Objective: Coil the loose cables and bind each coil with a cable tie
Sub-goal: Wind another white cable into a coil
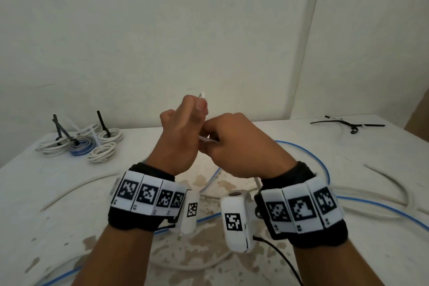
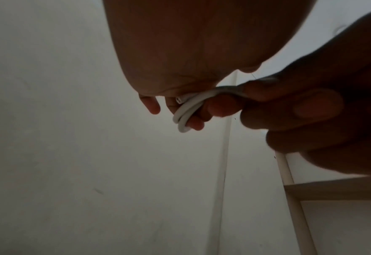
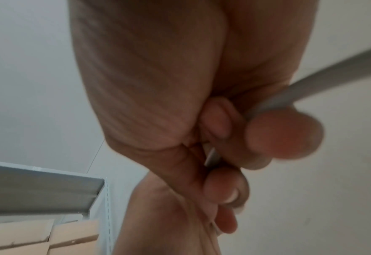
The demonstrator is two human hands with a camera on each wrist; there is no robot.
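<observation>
Both hands are raised together above the white table (image 1: 69, 193). My left hand (image 1: 183, 132) grips a small coil of white cable (image 2: 185, 112) wound round its fingers, and the cable's cut end (image 1: 202, 95) sticks up past the thumb. My right hand (image 1: 236, 144) pinches the same white cable (image 3: 311, 82) close against the left hand; in the right wrist view the cable runs off to the upper right. Black cable ties (image 1: 348, 123) lie at the table's far right.
Several bound coils (image 1: 92, 144), white and one blue, stand at the far left with black tie tails upright. Loose white cables (image 1: 390, 183) and a blue cable (image 1: 308, 158) snake across the stained tabletop below my wrists. White walls close behind.
</observation>
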